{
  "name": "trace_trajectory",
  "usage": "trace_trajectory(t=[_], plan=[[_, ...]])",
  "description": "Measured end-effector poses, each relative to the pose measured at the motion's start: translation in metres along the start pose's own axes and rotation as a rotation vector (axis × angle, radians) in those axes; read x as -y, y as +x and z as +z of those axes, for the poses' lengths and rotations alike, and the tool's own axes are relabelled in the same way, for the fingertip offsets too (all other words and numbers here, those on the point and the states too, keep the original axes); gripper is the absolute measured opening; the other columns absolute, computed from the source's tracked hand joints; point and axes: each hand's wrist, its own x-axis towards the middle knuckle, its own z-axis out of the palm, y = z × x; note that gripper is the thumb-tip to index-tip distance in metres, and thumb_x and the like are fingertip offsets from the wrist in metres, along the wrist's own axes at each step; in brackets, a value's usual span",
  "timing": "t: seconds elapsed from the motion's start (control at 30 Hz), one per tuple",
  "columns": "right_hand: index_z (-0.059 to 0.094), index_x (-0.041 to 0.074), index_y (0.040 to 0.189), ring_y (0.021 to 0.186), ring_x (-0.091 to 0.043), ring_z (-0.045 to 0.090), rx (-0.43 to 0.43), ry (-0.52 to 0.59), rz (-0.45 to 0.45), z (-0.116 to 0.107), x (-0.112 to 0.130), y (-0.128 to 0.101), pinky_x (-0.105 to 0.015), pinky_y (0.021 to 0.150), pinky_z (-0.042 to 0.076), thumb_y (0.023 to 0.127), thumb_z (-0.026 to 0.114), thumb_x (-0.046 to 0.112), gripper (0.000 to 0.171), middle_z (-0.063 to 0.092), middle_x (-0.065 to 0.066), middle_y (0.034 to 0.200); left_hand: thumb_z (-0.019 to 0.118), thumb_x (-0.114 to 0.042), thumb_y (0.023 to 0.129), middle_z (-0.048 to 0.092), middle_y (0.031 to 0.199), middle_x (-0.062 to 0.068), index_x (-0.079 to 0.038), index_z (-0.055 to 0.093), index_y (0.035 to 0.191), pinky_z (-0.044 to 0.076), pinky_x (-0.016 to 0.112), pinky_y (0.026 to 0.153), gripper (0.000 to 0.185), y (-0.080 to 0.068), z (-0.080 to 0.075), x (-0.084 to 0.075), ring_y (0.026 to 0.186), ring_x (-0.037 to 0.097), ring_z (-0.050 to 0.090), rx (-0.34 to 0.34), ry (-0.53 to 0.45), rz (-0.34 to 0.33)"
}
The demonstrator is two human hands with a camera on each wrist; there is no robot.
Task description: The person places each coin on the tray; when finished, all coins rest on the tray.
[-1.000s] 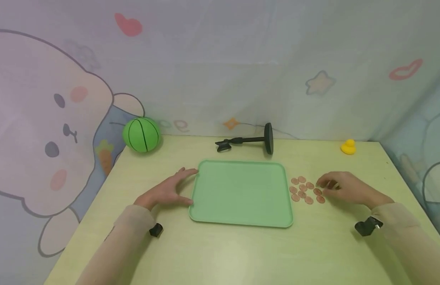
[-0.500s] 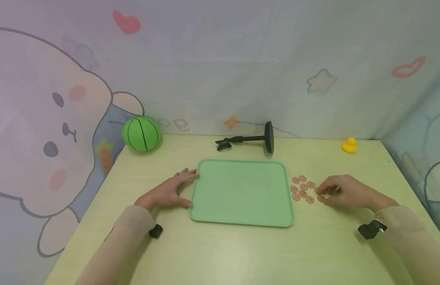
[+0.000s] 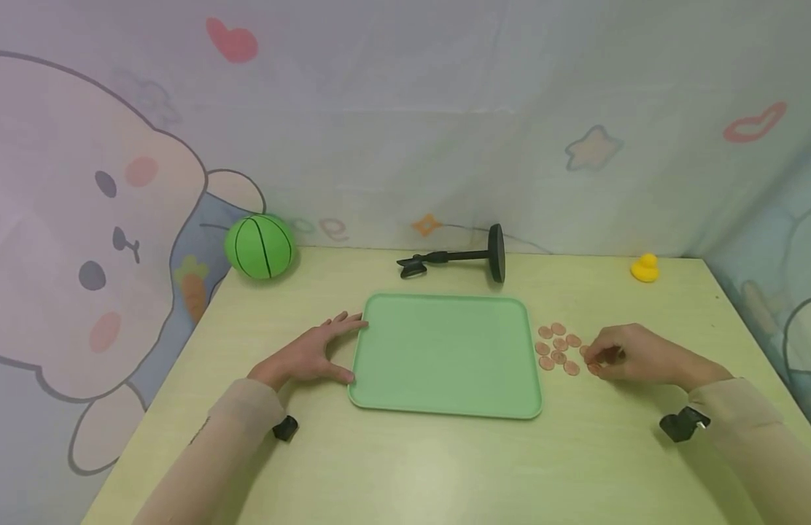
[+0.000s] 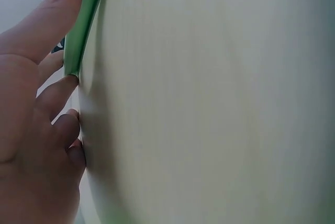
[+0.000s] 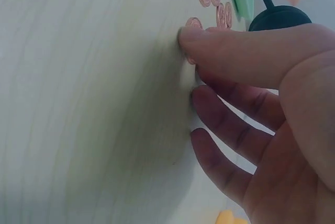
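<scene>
Tray (image 3: 445,357): my spread left hand (image 3: 303,356) is touching its left edge, perhaps steadying; beyond its right edge, my right hand (image 3: 631,353) is pinching a coin (image 5: 194,22).

Perhaps ten coins (image 3: 559,357); one tray (image 3: 445,357), ball (image 3: 260,246), stand (image 3: 467,255), duck (image 3: 645,269)

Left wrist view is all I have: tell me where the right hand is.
Observer: The right hand is at the right edge of a cluster of copper-coloured coins.
Operator: Check its thumb up close.
Observer: In the right wrist view, it covers part of a single coin; whether that coin is pinched, I can't tell.
Operator: Now the far right corner of the table.
Observer: A yellow duck sits near it.
</scene>
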Motion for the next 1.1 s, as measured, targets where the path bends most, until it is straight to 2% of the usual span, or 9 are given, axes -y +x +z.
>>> trace_trajectory(t=[0.17, 0.33, 0.53, 0.8, 1.1], plan=[[0.075, 0.018, 0.092, 0.08, -0.004, 0.058, 0.051, -0.003, 0.025, -0.001, 0.004, 0.002, -0.023, 0.071, 0.056, 0.087, 0.083, 0.006, 0.016, 0.066, 0.01, 0.09, 0.092, -0.044, 0.079, 0.02, 0.175, 0.006, -0.021, 0.041, 0.162, 0.005, 0.068, 0.127, 0.1, 0.0, 0.001, 0.003, 0.162, 0.041, 0.004, 0.011, -0.022, 0.018], [0.072, 0.017, 0.091, 0.078, -0.003, 0.058, 0.066, -0.001, 0.023, 0.001, 0.004, 0.004, -0.023, 0.069, 0.056, 0.088, 0.082, 0.005, 0.016, 0.064, 0.011, 0.088, 0.092, -0.04, 0.08, 0.018, 0.176, 0.003, -0.022, 0.04, 0.162, 0.003, 0.069, 0.126, 0.098, -0.001, 0.0, 0.007, 0.163, 0.037, -0.002, 0.036, -0.061, 0.04], [0.069, 0.017, 0.091, 0.077, -0.005, 0.057, 0.083, 0.019, 0.046, 0.0, 0.007, 0.004, -0.024, 0.068, 0.056, 0.088, 0.08, 0.003, 0.018, 0.063, 0.01, 0.086, 0.093, -0.039, 0.079, 0.016, 0.176, 0.002, -0.025, 0.039, 0.162, 0.002, 0.07, 0.125, 0.101, 0.0, -0.004, 0.009, 0.163, 0.036, -0.005, 0.062, -0.097, 0.024], [0.067, 0.017, 0.09, 0.076, -0.006, 0.058, 0.09, 0.028, 0.051, -0.003, 0.013, 0.005, -0.025, 0.068, 0.056, 0.089, 0.079, 0.002, 0.019, 0.061, 0.01, 0.082, 0.095, -0.039, 0.076, 0.009, 0.177, 0.006, -0.03, 0.034, 0.164, 0.004, 0.072, 0.125, 0.108, 0.0, -0.005, 0.01, 0.163, 0.035, -0.005, 0.06, -0.125, -0.016], [0.069, 0.018, 0.095, 0.08, -0.003, 0.058, 0.078, 0.06, 0.093, 0.0, 0.01, 0.002, -0.023, 0.072, 0.056, 0.09, 0.082, 0.009, 0.017, 0.062, 0.011, 0.085, 0.096, -0.037, 0.076, 0.015, 0.176, 0.001, -0.032, 0.036, 0.163, 0.003, 0.069, 0.126, 0.107, 0.001, -0.004, 0.01, 0.163, 0.032, -0.004, 0.046, -0.144, -0.008]])
